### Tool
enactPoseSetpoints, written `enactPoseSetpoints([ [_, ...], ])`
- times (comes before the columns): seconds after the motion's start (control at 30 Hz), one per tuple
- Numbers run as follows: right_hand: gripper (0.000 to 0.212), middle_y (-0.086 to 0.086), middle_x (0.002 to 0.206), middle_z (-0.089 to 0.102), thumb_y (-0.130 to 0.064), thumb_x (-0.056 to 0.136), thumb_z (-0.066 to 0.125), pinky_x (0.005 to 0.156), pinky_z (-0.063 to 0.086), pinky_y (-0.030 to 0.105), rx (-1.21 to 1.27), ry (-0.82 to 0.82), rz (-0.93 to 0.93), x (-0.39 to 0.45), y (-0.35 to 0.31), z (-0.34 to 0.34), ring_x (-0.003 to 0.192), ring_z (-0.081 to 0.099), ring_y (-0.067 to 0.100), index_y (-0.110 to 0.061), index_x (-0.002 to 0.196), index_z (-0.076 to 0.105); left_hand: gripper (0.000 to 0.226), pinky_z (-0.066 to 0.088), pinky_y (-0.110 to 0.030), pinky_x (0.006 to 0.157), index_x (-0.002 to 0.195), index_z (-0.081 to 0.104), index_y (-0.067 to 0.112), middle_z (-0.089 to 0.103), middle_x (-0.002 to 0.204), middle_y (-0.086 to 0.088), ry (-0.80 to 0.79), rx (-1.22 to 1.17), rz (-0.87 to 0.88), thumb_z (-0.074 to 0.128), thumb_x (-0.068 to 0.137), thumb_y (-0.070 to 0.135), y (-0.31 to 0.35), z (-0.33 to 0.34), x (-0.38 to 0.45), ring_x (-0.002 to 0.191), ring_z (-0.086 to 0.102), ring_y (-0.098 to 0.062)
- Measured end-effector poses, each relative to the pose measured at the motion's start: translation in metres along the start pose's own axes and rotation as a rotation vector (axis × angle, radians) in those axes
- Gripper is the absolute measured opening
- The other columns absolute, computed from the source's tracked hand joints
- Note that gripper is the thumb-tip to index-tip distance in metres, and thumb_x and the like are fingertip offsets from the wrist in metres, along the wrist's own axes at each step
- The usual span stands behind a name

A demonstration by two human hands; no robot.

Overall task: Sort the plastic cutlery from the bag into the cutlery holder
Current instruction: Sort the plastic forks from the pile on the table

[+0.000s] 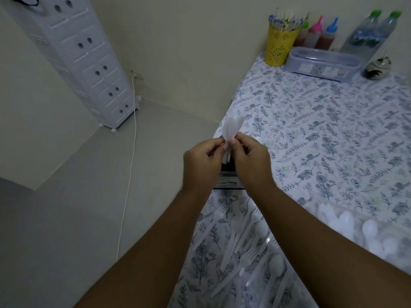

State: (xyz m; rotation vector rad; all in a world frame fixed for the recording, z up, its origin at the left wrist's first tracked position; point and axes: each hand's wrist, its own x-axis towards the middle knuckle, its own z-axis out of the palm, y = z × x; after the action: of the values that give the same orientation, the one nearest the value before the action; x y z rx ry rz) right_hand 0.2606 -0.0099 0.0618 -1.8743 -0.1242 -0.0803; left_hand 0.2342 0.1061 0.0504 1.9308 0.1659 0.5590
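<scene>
the dark, shiny-edged cutlery holder (228, 182) is mostly hidden behind both hands, so its compartments cannot be made out; the small bunch of white plastic cutlery pieces (231, 130) held above it is blurred, and whether they are knives, forks or spoons is hard to tell; the left hand (201, 161) and right hand (251, 158) meet just over the holder, forearms reaching forward from the bottom edge, fingers curled, thumb and fingertips of each pinching the bunch near its middle, its upper ends fanning up and its lower ends pointing down toward the holder; nearer the viewer than the holder, loose white plastic forks and spoons (246, 238) lie on the floral blue-and-white tablecloth (322, 130); to the holder's right and nearer, a clear bag of white spoons (367, 232) is partly covered by the right forearm.
</scene>
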Motion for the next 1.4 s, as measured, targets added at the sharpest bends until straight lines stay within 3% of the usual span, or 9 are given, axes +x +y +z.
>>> enactPoseSetpoints([
  [0.23,0.028,-0.010,0.058,0.048,-0.015,0.101,0.058,0.052,0.033,0.010,-0.323,-0.100,-0.049,-0.008,0.026,0.000,0.052,0.049,0.003,-0.013,0.075,0.067,0.013,0.057,-0.035,0.069,0.093,0.078,0.010,0.075,0.082,-0.002,-0.119,0.269,0.102,0.068,0.093,0.017,-0.024,0.004,-0.012,0.072,0.067,-0.011],
  [0.43,0.037,-0.002,0.056,0.055,-0.027,0.099,0.050,0.071,0.037,0.036,-0.525,-0.085,-0.164,-0.007,0.031,-0.012,0.064,0.053,0.027,-0.015,0.065,0.058,0.016,0.058,-0.040,0.075,0.100,0.076,0.002,0.075,0.090,-0.014,-0.098,0.459,0.193,0.070,0.088,0.010,-0.013,-0.005,-0.016,0.079,0.069,-0.027],
  [0.63,0.024,0.009,0.093,0.075,-0.022,0.101,0.059,0.091,0.045,0.037,-0.375,-0.056,-0.002,-0.044,0.022,-0.039,0.099,0.059,0.027,-0.010,0.111,0.078,0.014,0.057,-0.028,0.076,0.099,0.077,0.005,0.075,0.089,-0.009,-0.053,0.418,0.213,0.071,0.087,0.006,-0.006,-0.018,-0.051,0.078,0.068,-0.018],
  [0.73,0.024,0.008,0.103,0.078,-0.022,0.101,0.059,0.093,0.048,0.032,-0.319,-0.081,0.097,-0.071,0.026,-0.051,0.096,0.065,0.016,-0.009,0.112,0.078,0.015,0.050,-0.023,0.075,0.102,0.075,0.009,0.073,0.092,-0.005,-0.157,0.423,0.029,0.069,0.089,0.012,-0.022,-0.019,-0.087,0.081,0.065,-0.015],
  [0.9,0.028,-0.001,0.121,0.074,-0.027,0.101,0.059,0.077,0.032,-0.008,-0.316,-0.224,0.285,-0.127,0.057,-0.067,0.102,0.058,0.000,-0.015,0.122,0.074,0.026,0.047,-0.030,0.082,0.110,0.062,0.014,0.060,0.104,-0.004,-0.380,0.552,-0.459,0.070,0.088,0.025,-0.074,-0.022,-0.153,0.100,0.058,-0.022],
  [1.1,0.027,-0.005,0.120,0.073,-0.029,0.101,0.059,0.091,0.044,0.023,-0.257,-0.311,0.534,-0.179,0.084,-0.076,0.108,0.064,0.010,-0.019,0.122,0.074,0.012,0.043,-0.028,0.070,0.094,0.063,0.011,0.060,0.090,-0.004,-0.394,0.638,-0.359,0.052,0.099,0.014,-0.070,-0.017,-0.177,0.088,0.059,-0.023],
  [1.23,0.035,-0.002,0.120,0.072,-0.040,0.097,0.062,0.100,0.053,0.036,-0.042,-0.313,0.678,-0.188,0.083,-0.075,0.107,0.067,0.012,-0.021,0.125,0.069,0.010,0.047,-0.010,0.063,0.095,0.070,0.013,0.065,0.079,0.008,-0.444,0.286,-0.343,0.062,0.095,0.017,-0.028,-0.009,-0.190,0.072,0.062,-0.002],
  [1.33,0.027,0.015,0.107,0.074,-0.033,0.098,0.063,0.093,0.059,0.049,0.110,-0.277,0.756,-0.188,0.081,-0.075,0.101,0.072,0.027,-0.012,0.081,0.060,0.014,0.055,-0.022,0.067,0.095,0.074,0.015,0.072,0.079,0.006,-0.669,0.160,-0.308,0.065,0.093,0.026,-0.015,0.001,-0.204,0.070,0.067,-0.006],
  [1.4,0.025,0.011,0.109,0.075,-0.022,0.101,0.059,0.085,0.062,0.045,0.210,-0.221,0.807,-0.188,0.081,-0.077,0.096,0.075,0.024,-0.011,0.078,0.055,0.016,0.053,-0.028,0.065,0.088,0.074,0.017,0.070,0.074,0.004,-0.629,0.224,-0.264,0.067,0.092,0.030,-0.020,0.005,-0.208,0.067,0.064,-0.009],
])
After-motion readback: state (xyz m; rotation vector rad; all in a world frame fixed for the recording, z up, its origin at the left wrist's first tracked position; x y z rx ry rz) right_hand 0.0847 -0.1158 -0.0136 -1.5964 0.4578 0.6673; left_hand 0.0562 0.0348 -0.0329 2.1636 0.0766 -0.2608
